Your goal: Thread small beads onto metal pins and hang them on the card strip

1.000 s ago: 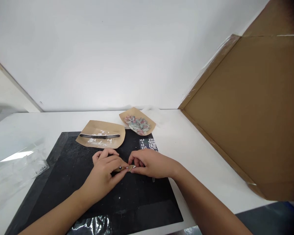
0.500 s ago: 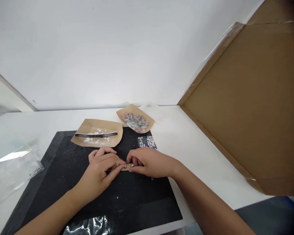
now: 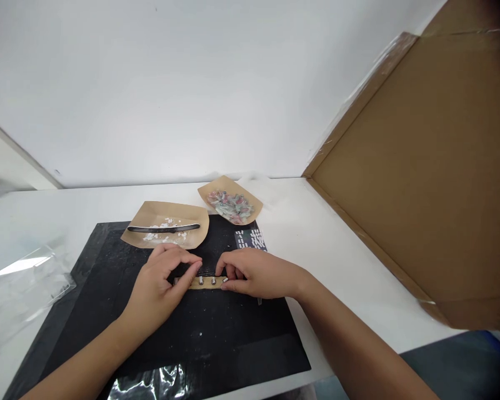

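A narrow tan strip lies across the black mat, carrying a few small shiny metal pieces with white tops. My right hand is closed at the strip's right end, thumb in front and forefinger behind, beside one small metal piece. Over the left part of the strip, my left hand pinches thumb and forefinger together, raised slightly off it. Whatever is in that pinch, if anything, is too small to make out. The strip's left end is partly hidden by my left hand.
Behind my hands stands a paper tray with white bits and a dark curved tool. Another paper tray holds small wrapped pieces. A card of white stickers lies near my right hand. Cardboard stands right; clear plastic lies left.
My left hand has drawn back up and left from the strip, uncovering metal pieces on it. My right hand stays at the right end.
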Available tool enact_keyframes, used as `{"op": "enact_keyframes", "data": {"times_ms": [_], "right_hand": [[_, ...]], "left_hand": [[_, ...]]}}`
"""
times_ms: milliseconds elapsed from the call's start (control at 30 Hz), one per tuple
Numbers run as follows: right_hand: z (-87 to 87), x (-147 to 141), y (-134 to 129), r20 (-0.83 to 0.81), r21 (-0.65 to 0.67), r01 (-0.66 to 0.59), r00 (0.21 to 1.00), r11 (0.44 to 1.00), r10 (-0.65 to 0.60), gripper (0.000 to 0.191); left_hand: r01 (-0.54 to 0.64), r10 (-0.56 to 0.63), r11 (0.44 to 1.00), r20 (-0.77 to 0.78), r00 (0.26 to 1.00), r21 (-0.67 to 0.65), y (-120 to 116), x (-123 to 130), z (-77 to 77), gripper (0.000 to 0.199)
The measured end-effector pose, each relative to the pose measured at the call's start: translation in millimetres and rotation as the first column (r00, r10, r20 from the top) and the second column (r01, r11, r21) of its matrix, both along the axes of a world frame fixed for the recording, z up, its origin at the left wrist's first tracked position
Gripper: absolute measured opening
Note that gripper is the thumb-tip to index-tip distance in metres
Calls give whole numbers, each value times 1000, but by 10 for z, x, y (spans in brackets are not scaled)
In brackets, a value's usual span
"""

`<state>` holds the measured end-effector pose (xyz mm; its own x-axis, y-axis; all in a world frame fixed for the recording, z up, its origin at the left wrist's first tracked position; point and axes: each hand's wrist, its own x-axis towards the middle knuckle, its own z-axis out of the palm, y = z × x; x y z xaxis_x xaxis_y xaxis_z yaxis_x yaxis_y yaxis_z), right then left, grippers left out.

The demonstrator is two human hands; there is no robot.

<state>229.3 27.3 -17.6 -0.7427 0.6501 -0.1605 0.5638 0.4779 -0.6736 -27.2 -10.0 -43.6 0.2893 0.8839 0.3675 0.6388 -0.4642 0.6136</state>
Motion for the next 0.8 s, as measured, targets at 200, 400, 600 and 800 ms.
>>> {"op": "enact_keyframes", "data": {"times_ms": [200,400,600,800], "right_hand": [[104,51,10,-18,-33,35,999,999,-35,23],[169,52,-1,-35,-25,24,999,999,-24,20],[147,58,-10,-25,-19,36,999,999,-37,18],[149,68,-7,-30,-44,47,998,998,-48,20]], "left_hand": [[-207,207,978,21,978,7,73,-123,35,21],[-340,342,939,-29,939,44,129,-172,128,25],[-460,459,884,-27,888,-84,210,-237,127,34],[-442,442,895,-15,897,-54,234,-278,109,32]]}}
